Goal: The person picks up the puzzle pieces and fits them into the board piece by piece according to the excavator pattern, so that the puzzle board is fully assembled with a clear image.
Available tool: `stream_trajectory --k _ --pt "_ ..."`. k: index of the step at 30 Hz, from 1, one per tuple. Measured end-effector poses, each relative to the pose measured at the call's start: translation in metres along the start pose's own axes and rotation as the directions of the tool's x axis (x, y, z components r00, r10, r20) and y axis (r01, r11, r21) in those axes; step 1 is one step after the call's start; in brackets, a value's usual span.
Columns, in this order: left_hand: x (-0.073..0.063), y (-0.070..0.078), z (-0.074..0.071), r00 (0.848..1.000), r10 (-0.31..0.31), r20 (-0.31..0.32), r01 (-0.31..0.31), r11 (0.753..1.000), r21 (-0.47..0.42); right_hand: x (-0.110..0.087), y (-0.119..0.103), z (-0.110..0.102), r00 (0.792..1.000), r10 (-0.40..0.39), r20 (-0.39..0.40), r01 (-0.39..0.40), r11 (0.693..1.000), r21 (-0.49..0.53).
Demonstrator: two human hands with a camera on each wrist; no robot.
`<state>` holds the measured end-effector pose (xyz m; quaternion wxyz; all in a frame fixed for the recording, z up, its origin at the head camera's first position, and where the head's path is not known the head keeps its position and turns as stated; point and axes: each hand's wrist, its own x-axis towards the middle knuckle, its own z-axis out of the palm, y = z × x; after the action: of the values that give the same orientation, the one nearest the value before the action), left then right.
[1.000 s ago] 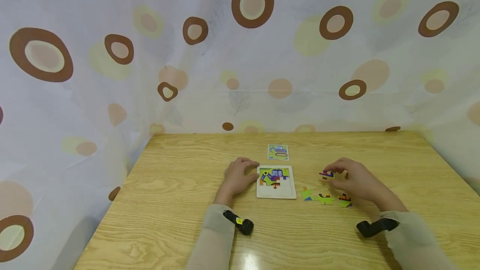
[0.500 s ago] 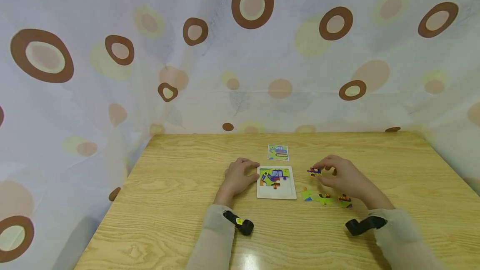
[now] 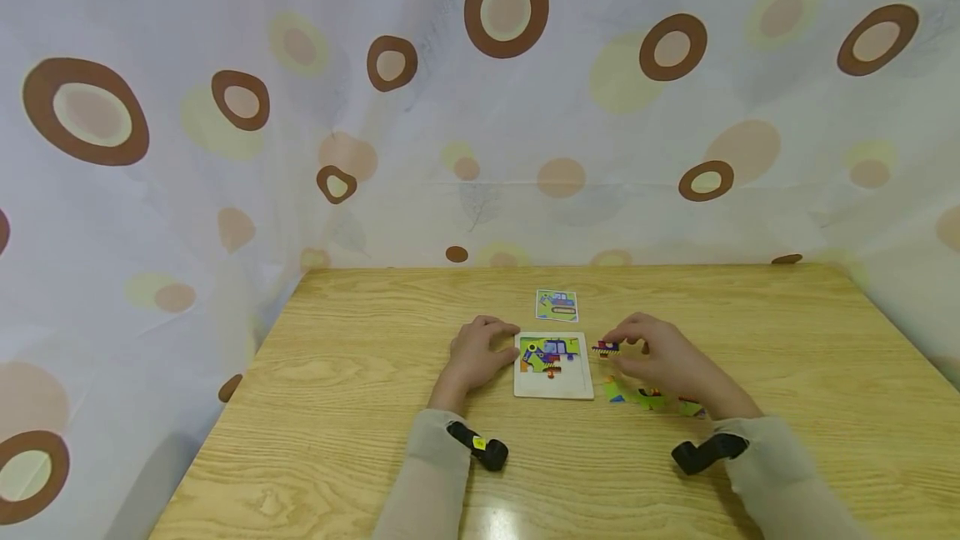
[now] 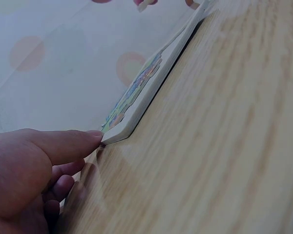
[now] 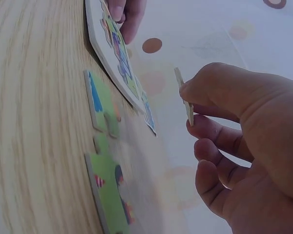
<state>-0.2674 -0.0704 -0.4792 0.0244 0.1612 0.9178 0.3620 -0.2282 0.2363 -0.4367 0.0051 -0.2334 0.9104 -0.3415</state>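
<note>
A square wooden puzzle board [image 3: 572, 385] lies mid-table, its upper part filled with joined pieces picturing a blue digger on green. My left hand [image 3: 474, 354] rests at the board's left edge; in the left wrist view its thumb [image 4: 73, 146] touches the corner. Just right of the board, my right hand [image 3: 663, 354] pinches a purple, red and yellow-striped puzzle piece [image 3: 604, 349]. The right wrist view shows this piece [image 5: 190, 113] edge-on between thumb and fingers, raised off the table, so its printed face is hidden there.
Loose green puzzle pieces lie below the right hand: one with a blue corner [image 3: 614, 390], a middle one [image 3: 651, 400] and one farther right [image 3: 692, 408]. A small picture card [image 3: 557, 305] of the digger lies behind the board. A patterned curtain [image 3: 480, 107] hangs behind the table.
My right hand has moved left with the puzzle piece, from above the loose pieces to beside the board's right edge. The left hand and the board have stayed put.
</note>
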Motion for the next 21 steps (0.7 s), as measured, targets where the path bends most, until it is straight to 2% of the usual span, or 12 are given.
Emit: stream_trajectory --k 8,21 --pt "-0.001 0.001 -0.002 1.000 -0.005 -0.002 0.005 1.000 -0.009 0.009 -0.004 0.011 1.000 0.010 0.029 -0.010 1.000 0.025" --pt "0.001 -0.001 -0.001 1.000 -0.007 0.004 0.007 1.000 0.008 0.025 -0.012 0.026 0.996 -0.067 0.065 0.065 0.997 0.044"
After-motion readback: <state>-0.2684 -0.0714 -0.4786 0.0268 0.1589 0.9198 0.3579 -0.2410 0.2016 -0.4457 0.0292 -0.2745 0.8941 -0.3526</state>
